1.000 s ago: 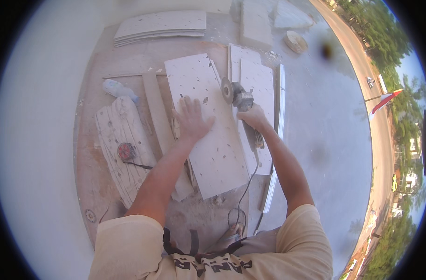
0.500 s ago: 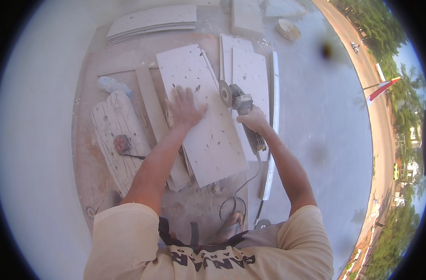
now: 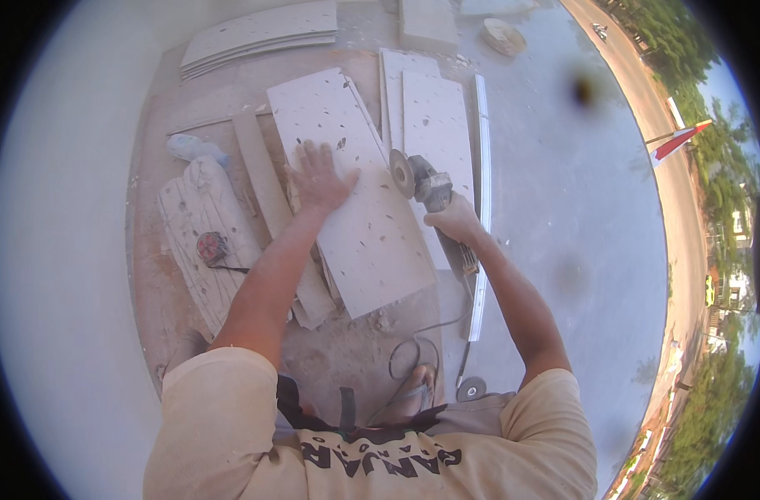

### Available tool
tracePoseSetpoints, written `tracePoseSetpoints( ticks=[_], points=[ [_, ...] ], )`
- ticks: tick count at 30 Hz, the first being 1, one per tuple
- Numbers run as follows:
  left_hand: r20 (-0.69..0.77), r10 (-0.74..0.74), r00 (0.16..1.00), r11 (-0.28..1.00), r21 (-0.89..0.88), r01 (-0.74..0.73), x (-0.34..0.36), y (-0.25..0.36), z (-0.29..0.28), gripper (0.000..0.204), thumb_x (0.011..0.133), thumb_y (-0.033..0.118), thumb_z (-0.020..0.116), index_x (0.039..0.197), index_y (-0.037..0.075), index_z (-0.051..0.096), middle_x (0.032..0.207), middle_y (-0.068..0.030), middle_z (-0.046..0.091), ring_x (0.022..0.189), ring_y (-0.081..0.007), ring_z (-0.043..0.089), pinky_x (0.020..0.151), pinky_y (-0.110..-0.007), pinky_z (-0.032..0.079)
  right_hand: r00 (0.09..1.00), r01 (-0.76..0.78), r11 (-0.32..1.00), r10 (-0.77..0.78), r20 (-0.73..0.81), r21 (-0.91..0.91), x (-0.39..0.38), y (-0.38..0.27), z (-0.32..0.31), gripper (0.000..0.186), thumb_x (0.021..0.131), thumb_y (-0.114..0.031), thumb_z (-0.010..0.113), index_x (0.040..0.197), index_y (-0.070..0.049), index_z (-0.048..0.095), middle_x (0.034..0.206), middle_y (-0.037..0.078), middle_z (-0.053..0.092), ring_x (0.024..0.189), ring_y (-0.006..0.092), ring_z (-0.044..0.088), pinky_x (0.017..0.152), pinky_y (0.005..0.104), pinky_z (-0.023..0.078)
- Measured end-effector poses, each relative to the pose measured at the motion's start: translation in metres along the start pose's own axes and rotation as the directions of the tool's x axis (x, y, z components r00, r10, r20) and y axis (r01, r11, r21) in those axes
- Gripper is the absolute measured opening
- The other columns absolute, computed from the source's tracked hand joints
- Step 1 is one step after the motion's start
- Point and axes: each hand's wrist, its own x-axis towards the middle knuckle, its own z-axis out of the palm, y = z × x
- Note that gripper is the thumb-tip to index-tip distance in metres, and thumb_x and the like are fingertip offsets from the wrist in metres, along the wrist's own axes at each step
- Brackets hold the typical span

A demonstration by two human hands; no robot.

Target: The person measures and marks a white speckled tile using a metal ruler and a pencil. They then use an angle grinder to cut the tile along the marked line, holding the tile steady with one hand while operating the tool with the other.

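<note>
A white speckled tile (image 3: 371,225) lies lengthwise in front of me, tilted a little to the left at its far end. My left hand (image 3: 320,177) rests flat on its left side, fingers spread. My right hand (image 3: 455,218) is wrapped round the body of an angle grinder (image 3: 434,187). The grinder's round disc (image 3: 402,173) stands at the tile's right edge; whether it touches cannot be made out. A second speckled tile (image 3: 438,117) lies to the right, partly beneath the grinder.
A long pale metal bar (image 3: 482,208) lies right of the tiles. At left, a red tape measure (image 3: 212,247) sits on a cracked wooden board (image 3: 188,208). Stacked tiles (image 3: 259,37) and a round bowl (image 3: 503,37) are at the back. A black cord (image 3: 430,329) loops near my foot.
The grinder and my right hand have shifted slightly nearer to me along the tile's right edge. My left hand stays on the tile. The whole view has tilted slightly.
</note>
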Motion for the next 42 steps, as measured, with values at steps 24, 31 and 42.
tracePoseSetpoints(
  ticks=[24, 31, 42],
  points=[
    [-0.053, 0.012, 0.999, 1.0, -0.016, -0.013, 0.002, -0.005, 0.011, 0.101, 0.091, 0.075, 0.052, 0.165, 0.008, 0.031, 0.171, -0.0248, 0.018, 0.16, -0.0437, 0.009, 0.12, -0.076, 0.011, 0.999, -0.043, 0.999, 0.043, 0.019, -0.009, -0.081, 0.059, 0.001, 0.071, 0.068, -0.028, 0.079, 0.125, 0.01, 0.062, 0.112, 0.025, 0.071, 0.104, 0.0361, 0.07, 0.091, 0.0439, 0.055],
    [-0.072, -0.002, 0.997, 1.0, 0.009, 0.002, 0.003, -0.002, 0.011, 0.1, 0.09, 0.076, 0.056, 0.163, 0.012, 0.034, 0.171, -0.0221, 0.02, 0.16, -0.0415, 0.011, 0.12, -0.075, 0.01, 0.999, -0.034, 0.999, 0.034, -0.004, 0.004, -0.108, 0.077, 0.002, 0.073, 0.068, -0.027, 0.079, 0.129, 0.009, 0.061, 0.113, 0.025, 0.071, 0.105, 0.0355, 0.07, 0.092, 0.0437, 0.055],
    [-0.056, 0.008, 0.998, 1.0, 0.011, -0.007, 0.004, -0.002, 0.012, 0.101, 0.092, 0.076, 0.052, 0.165, 0.009, 0.03, 0.171, -0.0236, 0.019, 0.16, -0.0423, 0.011, 0.12, -0.075, 0.012, 0.998, -0.055, 0.998, 0.055, -0.001, 0.007, -0.142, 0.103, 0.004, 0.067, 0.068, -0.025, 0.08, 0.123, 0.009, 0.063, 0.104, 0.023, 0.073, 0.095, 0.0328, 0.073, 0.086, 0.0418, 0.056]
  ],
)
